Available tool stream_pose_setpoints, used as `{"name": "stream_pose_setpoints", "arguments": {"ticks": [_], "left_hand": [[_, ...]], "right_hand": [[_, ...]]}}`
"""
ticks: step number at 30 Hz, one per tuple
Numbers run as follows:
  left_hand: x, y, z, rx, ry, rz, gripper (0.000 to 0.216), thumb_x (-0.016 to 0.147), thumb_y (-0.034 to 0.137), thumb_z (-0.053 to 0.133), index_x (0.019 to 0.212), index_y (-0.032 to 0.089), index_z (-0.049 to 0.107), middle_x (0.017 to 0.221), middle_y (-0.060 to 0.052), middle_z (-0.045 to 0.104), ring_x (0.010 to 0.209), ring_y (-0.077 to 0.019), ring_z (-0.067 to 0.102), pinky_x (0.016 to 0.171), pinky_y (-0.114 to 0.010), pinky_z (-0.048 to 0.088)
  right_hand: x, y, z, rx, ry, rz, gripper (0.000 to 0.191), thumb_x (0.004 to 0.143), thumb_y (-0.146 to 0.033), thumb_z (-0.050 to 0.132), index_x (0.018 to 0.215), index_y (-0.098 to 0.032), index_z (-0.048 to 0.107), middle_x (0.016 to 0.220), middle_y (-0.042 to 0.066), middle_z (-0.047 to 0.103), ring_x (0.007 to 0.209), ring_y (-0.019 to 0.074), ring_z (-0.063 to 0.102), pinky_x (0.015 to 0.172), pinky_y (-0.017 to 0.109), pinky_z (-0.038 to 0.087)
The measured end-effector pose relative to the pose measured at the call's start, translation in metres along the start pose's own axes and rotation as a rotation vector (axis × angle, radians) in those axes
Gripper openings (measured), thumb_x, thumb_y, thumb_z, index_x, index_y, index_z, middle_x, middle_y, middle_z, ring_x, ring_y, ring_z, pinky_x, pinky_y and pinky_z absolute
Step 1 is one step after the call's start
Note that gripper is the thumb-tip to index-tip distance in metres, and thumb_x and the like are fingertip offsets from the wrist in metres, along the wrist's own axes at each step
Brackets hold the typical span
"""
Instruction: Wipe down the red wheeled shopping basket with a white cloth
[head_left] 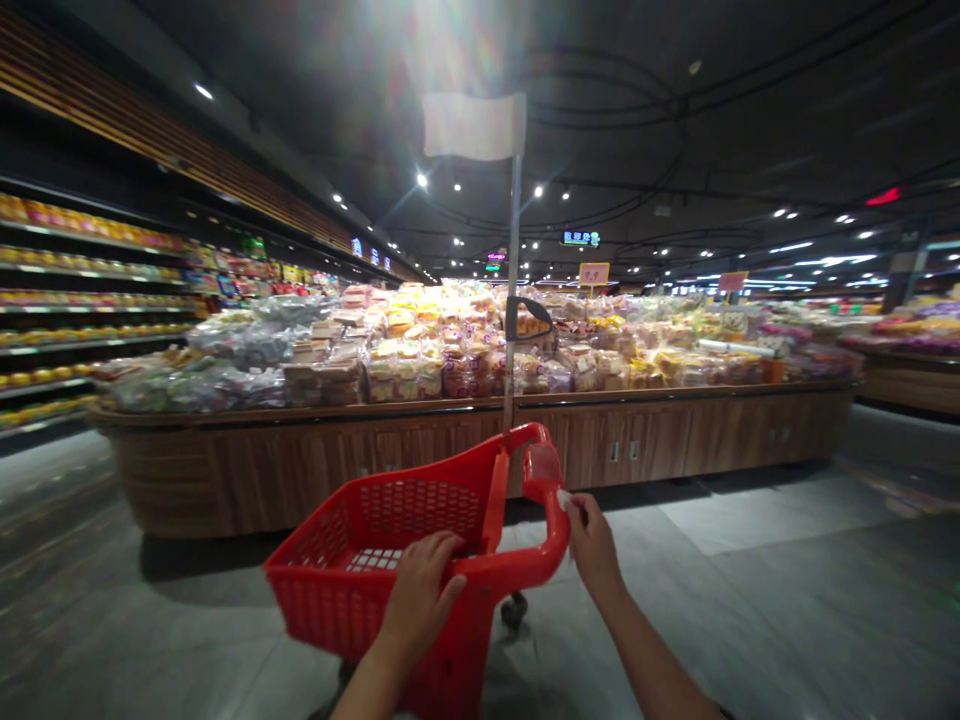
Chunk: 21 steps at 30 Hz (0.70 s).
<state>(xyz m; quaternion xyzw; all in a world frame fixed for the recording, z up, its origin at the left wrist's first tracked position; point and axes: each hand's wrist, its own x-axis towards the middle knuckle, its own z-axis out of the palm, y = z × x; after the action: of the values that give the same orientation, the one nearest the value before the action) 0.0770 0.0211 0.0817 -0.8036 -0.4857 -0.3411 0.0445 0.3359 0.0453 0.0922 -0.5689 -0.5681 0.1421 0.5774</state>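
Observation:
A red plastic shopping cart (330, 605) stands in front of me, turned sideways, and no goods show in its perforated basket. My left hand (426, 582) grips the near rim of the basket, fingers over the edge and thumb outside. At the curved red handle (553, 525), my right hand (594, 545) is closed with a small white piece, perhaps tissue, pinched in its fingers. The white piece (565, 498) touches or nearly touches the handle. From the cart's far side an upright pole (515, 230) rises, carrying a pale panel (475, 127) and a grey loop (527, 320).
Beyond the cart stretches a long wooden display counter (600, 440) heaped with packaged foods (405, 365). Stocked shelves (90, 270) line the left wall. Another display (907, 365) stands at the right. Grey tiled floor (750, 620) lies around the cart.

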Motion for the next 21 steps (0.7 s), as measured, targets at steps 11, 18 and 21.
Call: {"name": "stream_pose_setpoints", "arguments": {"ticks": [11,18,21], "left_hand": [[0.028,0.1,0.011,0.164,-0.219,-0.086,0.054,0.089,0.053,0.018,0.069,0.021,0.057,0.069,-0.006,0.064,0.067,-0.0193,0.06,0.062,-0.031,0.04],[-0.004,0.062,0.023,0.092,0.116,0.165,0.046,0.078,0.059,0.045,0.1,0.021,0.057,0.096,-0.009,0.064,0.09,-0.0237,0.057,0.082,-0.038,0.042],[-0.017,0.027,0.028,0.125,0.332,0.181,0.046,0.078,0.056,0.049,0.102,0.018,0.056,0.095,-0.009,0.065,0.089,-0.0234,0.058,0.082,-0.038,0.044]], "right_hand": [[-0.012,-0.01,0.0,0.07,-0.102,-0.098,0.023,0.086,-0.039,0.039,0.082,-0.021,0.053,0.075,0.004,0.061,0.07,0.0185,0.057,0.065,0.027,0.045],[0.052,-0.053,-0.009,-0.282,-0.36,-0.373,0.01,0.078,-0.013,0.048,0.072,-0.017,0.055,0.081,0.004,0.062,0.077,0.0161,0.056,0.074,0.027,0.041],[0.048,-0.076,-0.003,-0.246,-0.618,-0.523,0.009,0.079,-0.012,0.049,0.075,-0.016,0.057,0.076,0.001,0.062,0.069,0.0117,0.055,0.065,0.022,0.04]]}}
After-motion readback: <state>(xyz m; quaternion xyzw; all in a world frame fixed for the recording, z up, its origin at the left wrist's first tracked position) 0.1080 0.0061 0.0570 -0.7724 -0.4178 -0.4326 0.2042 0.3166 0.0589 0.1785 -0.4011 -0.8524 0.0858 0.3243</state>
